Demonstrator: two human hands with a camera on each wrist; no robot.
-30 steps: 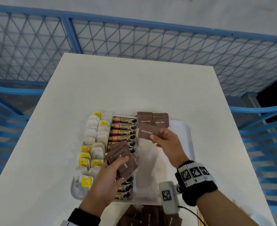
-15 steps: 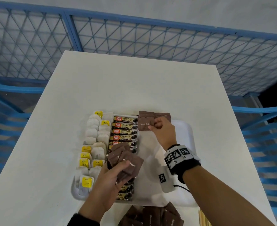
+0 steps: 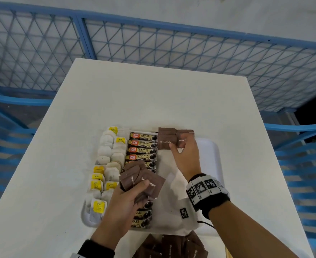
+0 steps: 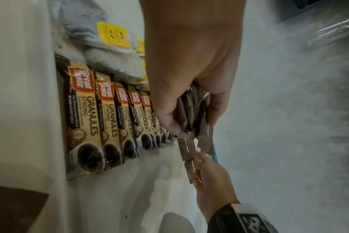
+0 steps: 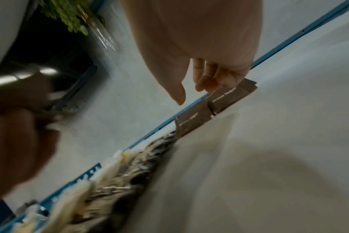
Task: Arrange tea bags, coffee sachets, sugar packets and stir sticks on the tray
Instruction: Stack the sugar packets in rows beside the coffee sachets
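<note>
A white tray (image 3: 214,155) holds a column of tea bags (image 3: 108,151) with yellow tags, a row of coffee sachets (image 3: 143,146), and brown sugar packets (image 3: 165,141) laid side by side at its far end. My right hand (image 3: 179,146) is over those packets. Its fingers (image 5: 202,84) rest on the right-hand packet (image 5: 227,96) and the thumb is off it. Nearer me, my left hand (image 3: 140,187) grips a fan of several brown sugar packets (image 3: 149,181) above the sachets, and the left wrist view shows them as the pinched stack (image 4: 191,110).
A loose heap of brown sugar packets (image 3: 172,246) lies on the white table (image 3: 153,101) just in front of the tray. A tan edge of stir sticks (image 3: 228,253) shows at the bottom right. Blue mesh fencing (image 3: 153,43) surrounds the table.
My right hand carried one sugar packet from mid-tray to the far end and laid it beside the others. The left hand kept its fan of packets, shifting slightly.
</note>
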